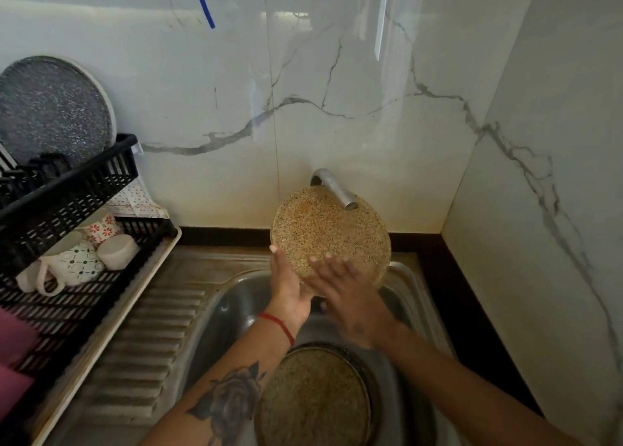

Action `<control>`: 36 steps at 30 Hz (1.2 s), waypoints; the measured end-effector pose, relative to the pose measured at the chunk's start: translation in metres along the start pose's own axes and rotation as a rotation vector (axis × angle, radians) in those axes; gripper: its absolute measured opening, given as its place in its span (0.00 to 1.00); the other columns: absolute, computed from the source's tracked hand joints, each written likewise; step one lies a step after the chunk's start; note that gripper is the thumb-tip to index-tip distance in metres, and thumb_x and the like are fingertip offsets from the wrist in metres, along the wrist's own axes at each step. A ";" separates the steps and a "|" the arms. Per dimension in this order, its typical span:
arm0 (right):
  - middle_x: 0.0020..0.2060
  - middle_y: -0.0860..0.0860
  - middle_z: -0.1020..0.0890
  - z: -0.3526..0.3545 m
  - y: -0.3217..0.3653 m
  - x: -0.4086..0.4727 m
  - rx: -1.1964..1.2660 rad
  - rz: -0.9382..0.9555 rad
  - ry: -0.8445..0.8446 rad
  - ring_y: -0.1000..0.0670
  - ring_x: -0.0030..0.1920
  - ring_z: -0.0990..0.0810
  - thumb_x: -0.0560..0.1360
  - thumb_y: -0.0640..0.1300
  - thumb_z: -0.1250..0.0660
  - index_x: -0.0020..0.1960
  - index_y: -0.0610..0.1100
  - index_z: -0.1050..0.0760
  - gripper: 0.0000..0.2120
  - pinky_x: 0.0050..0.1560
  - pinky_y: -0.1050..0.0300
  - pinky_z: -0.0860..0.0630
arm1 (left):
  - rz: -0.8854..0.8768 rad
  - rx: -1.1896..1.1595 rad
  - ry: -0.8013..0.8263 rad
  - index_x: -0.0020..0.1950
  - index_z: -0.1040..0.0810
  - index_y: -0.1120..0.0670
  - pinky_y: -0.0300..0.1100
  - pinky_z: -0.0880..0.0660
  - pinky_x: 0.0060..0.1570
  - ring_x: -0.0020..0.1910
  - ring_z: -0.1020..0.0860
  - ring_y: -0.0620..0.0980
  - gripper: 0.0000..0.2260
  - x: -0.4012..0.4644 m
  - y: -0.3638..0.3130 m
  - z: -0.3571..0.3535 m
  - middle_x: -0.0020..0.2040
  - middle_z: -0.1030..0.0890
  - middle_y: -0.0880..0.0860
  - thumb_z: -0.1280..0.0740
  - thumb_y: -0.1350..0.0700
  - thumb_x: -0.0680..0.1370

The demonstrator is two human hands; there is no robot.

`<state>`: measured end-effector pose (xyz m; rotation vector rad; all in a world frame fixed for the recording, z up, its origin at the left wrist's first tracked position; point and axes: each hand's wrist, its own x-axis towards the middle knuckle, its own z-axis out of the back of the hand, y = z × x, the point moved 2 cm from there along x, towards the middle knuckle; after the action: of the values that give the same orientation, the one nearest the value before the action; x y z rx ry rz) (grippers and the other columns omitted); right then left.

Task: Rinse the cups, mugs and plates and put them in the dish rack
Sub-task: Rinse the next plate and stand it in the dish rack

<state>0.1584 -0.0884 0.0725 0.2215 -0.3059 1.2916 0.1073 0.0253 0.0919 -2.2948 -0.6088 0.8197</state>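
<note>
A tan speckled plate is held tilted under the metal tap, above the steel sink. My left hand grips its lower left edge. My right hand, blurred, lies with straight fingers on the plate's lower face. Another speckled plate lies in the sink basin below my arms. The black dish rack at the left holds a dark speckled plate upright, and patterned mugs and a white cup on its lower tier.
The rack stands on a tray over the ribbed steel drainboard. Marble-look walls close the back and right side. A pink cloth lies at the left edge. A blue hose hangs at the top.
</note>
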 end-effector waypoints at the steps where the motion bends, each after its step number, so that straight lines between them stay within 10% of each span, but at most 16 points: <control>1: 0.77 0.49 0.51 -0.005 0.014 0.010 0.056 -0.023 0.027 0.47 0.76 0.60 0.78 0.46 0.37 0.78 0.47 0.54 0.35 0.76 0.42 0.57 | -0.018 0.008 -0.037 0.71 0.36 0.45 0.51 0.25 0.53 0.64 0.26 0.58 0.23 -0.004 0.002 -0.005 0.69 0.30 0.54 0.49 0.37 0.79; 4: 0.77 0.49 0.50 -0.004 0.019 0.014 0.109 -0.021 0.034 0.50 0.76 0.59 0.80 0.48 0.41 0.78 0.44 0.55 0.33 0.76 0.46 0.59 | -0.135 0.107 -0.097 0.57 0.31 0.45 0.46 0.25 0.45 0.55 0.24 0.52 0.13 -0.011 0.000 -0.010 0.65 0.27 0.55 0.50 0.41 0.82; 8: 0.73 0.45 0.36 0.021 -0.022 -0.028 0.020 0.096 -0.057 0.44 0.74 0.41 0.74 0.45 0.30 0.74 0.42 0.38 0.32 0.72 0.42 0.41 | -0.293 0.405 -0.160 0.69 0.35 0.50 0.52 0.35 0.66 0.66 0.32 0.50 0.17 -0.005 -0.030 0.005 0.69 0.32 0.54 0.51 0.46 0.83; 11: 0.64 0.42 0.24 0.035 -0.027 -0.036 0.037 -0.002 -0.163 0.41 0.65 0.26 0.63 0.37 0.20 0.66 0.38 0.27 0.33 0.59 0.38 0.26 | -0.427 0.401 -0.248 0.66 0.35 0.53 0.39 0.27 0.50 0.51 0.27 0.44 0.15 -0.008 -0.029 0.004 0.59 0.28 0.52 0.50 0.48 0.84; 15: 0.62 0.41 0.22 0.030 0.027 -0.001 0.222 0.021 -0.249 0.42 0.64 0.24 0.67 0.38 0.24 0.65 0.36 0.27 0.28 0.64 0.39 0.30 | -0.539 0.205 -0.293 0.71 0.38 0.50 0.35 0.27 0.43 0.54 0.24 0.45 0.15 -0.034 0.009 -0.011 0.58 0.26 0.49 0.49 0.51 0.84; 20: 0.69 0.44 0.29 0.030 0.000 -0.029 0.184 0.139 -0.133 0.45 0.71 0.35 0.72 0.40 0.28 0.70 0.41 0.32 0.28 0.71 0.43 0.43 | -0.395 0.250 -0.235 0.69 0.36 0.46 0.46 0.34 0.62 0.66 0.31 0.51 0.13 -0.026 -0.008 -0.004 0.67 0.30 0.51 0.50 0.50 0.84; 24: 0.64 0.39 0.25 0.037 -0.020 -0.039 0.026 0.026 -0.188 0.36 0.65 0.26 0.67 0.36 0.23 0.65 0.37 0.26 0.27 0.60 0.34 0.28 | -0.430 0.225 -0.249 0.69 0.36 0.45 0.47 0.37 0.62 0.68 0.34 0.50 0.14 -0.026 -0.008 -0.003 0.66 0.31 0.49 0.51 0.49 0.84; 30: 0.64 0.41 0.24 0.035 0.033 -0.007 0.024 0.134 -0.124 0.43 0.66 0.26 0.65 0.42 0.23 0.66 0.36 0.27 0.31 0.65 0.43 0.30 | -0.377 0.225 -0.283 0.65 0.33 0.49 0.41 0.29 0.45 0.45 0.27 0.42 0.13 -0.024 0.004 -0.010 0.54 0.27 0.50 0.51 0.49 0.84; 36: 0.63 0.43 0.23 0.051 -0.013 -0.042 -0.081 0.200 -0.189 0.42 0.63 0.24 0.65 0.36 0.22 0.65 0.39 0.25 0.29 0.64 0.44 0.34 | -0.426 0.417 -0.364 0.69 0.34 0.54 0.40 0.29 0.42 0.47 0.27 0.47 0.17 -0.014 -0.028 0.001 0.56 0.27 0.53 0.48 0.50 0.84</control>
<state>0.1559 -0.1468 0.1057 0.2499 -0.5519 1.4555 0.0909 0.0369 0.1156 -1.5763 -0.9464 1.0406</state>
